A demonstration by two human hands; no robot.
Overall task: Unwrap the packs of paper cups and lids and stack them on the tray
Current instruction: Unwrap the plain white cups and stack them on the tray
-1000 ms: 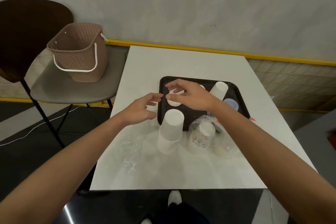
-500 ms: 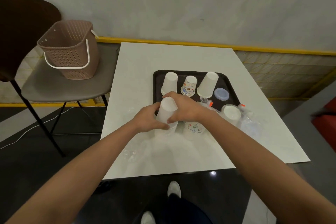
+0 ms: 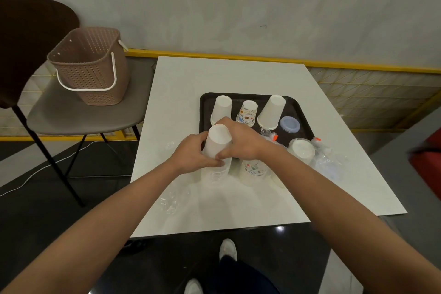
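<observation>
On the white worktop (image 3: pixel 214 74) the black tray (image 3: pixel 299 112) lies just beyond both hands — three upturned stacks and a blue lid (image 3: pixel 289 123) on it. Before its near-left corner stands the white cup stack (image 3: pixel 218 143), long axis upright, leaning slightly. The left hand (image 3: pixel 191 157) clasps its left side and the right hand (image 3: pixel 243 143) its right — the tray is straight ahead, likely a short lift forward.

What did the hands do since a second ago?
Both came back from over the tray and took hold of the white cup stack: left hand and right hand now grip its sides. The blue lid and the basket stayed put.
</observation>
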